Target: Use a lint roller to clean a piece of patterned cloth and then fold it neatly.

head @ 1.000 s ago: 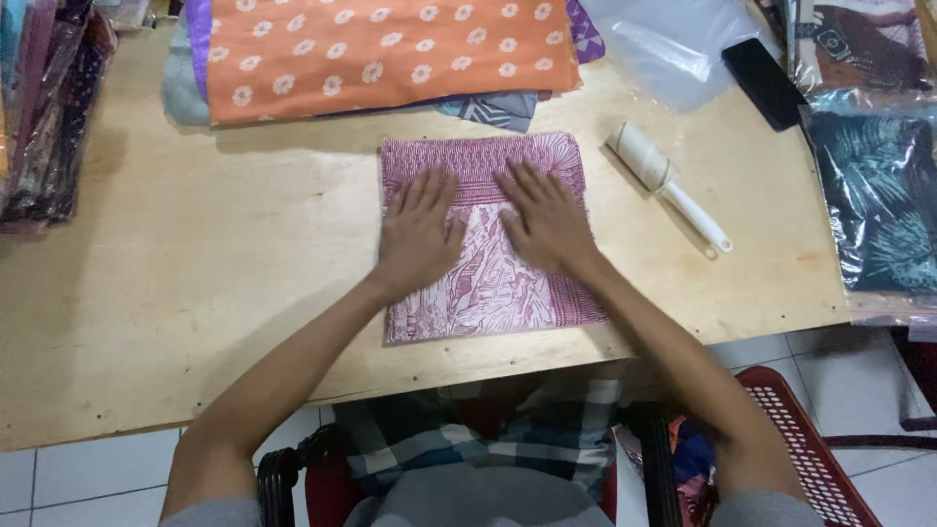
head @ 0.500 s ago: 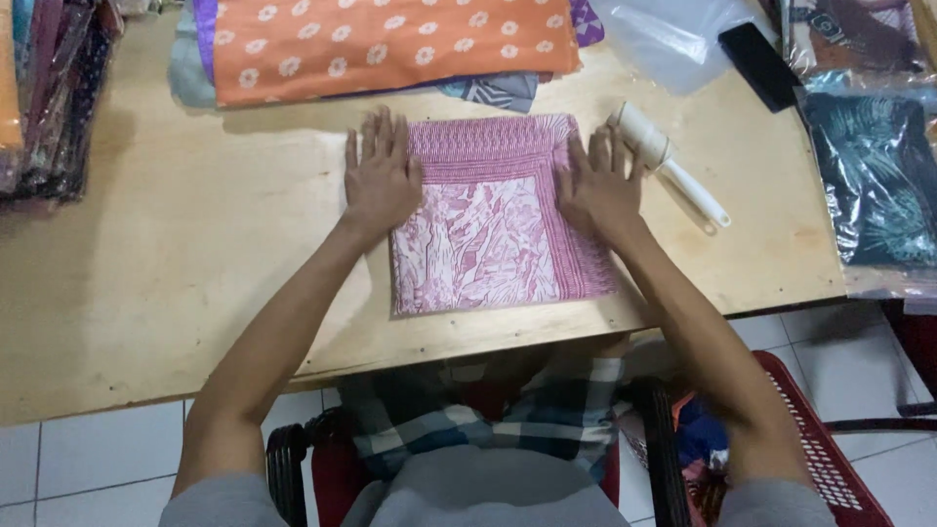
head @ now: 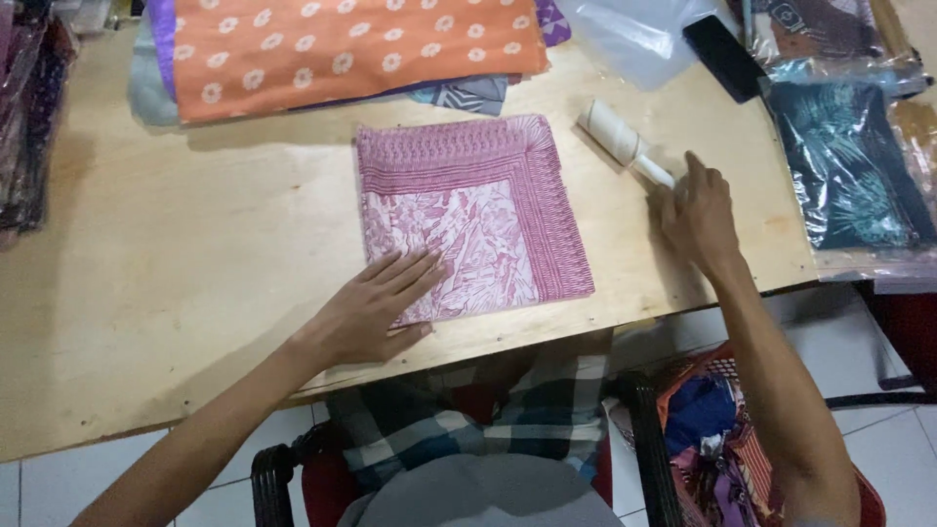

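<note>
One folded pink cloth (head: 470,217) lies flat and square on the pale plywood table (head: 176,263), its weave printed with a white leafy centre and finely striped borders along the top and right edges. The left hand (head: 376,310) rests palm down on the cloth's near left corner, fingers straight and slightly spread, gripping nothing. The right hand (head: 698,213) sits to the right of the cloth, well clear of it, fingers curled around the white handle of a lint roller (head: 625,142); the roller's cream paper cylinder juts out beyond the knuckles, angled toward the table's far side. Just past the cloth, an orange fabric with white flower dots (head: 342,49) tops a stack of folded textiles. Clear crinkled plastic bags (head: 634,34) and a black phone (head: 723,57) lie far right, beside a bagged dark teal leaf-print cloth (head: 847,161). A red perforated plastic basket (head: 722,429) of fabrics stands on the white tiled floor below.
</note>
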